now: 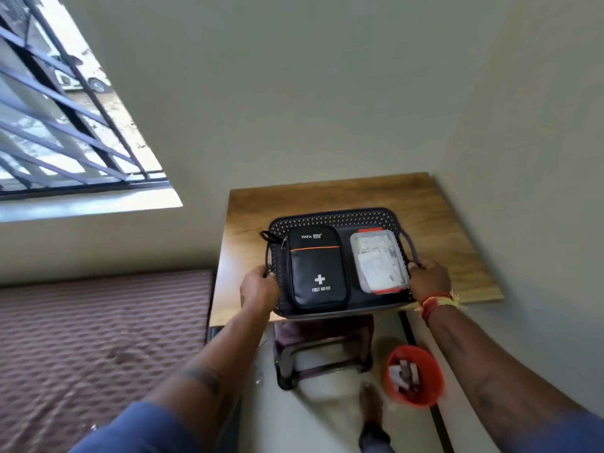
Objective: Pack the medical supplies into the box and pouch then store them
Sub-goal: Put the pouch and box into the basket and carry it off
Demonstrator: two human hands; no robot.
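A dark perforated basket point(330, 218) sits on the wooden table point(451, 230), its near edge overhanging the table's front. Inside on the left lies a zipped black first aid pouch point(318, 266) with a white cross. On the right of it rests a clear plastic box point(379, 259) with orange clips, its lid on and white supplies inside. My left hand point(260, 287) grips the basket's left handle. My right hand point(429, 277) grips the right handle.
The table stands in a room corner, with walls behind and to the right. Under its front edge is a dark stool point(323, 351). An orange bin point(413, 374) with scraps stands on the floor at right. A bed point(98, 338) lies left, below a barred window point(65, 109).
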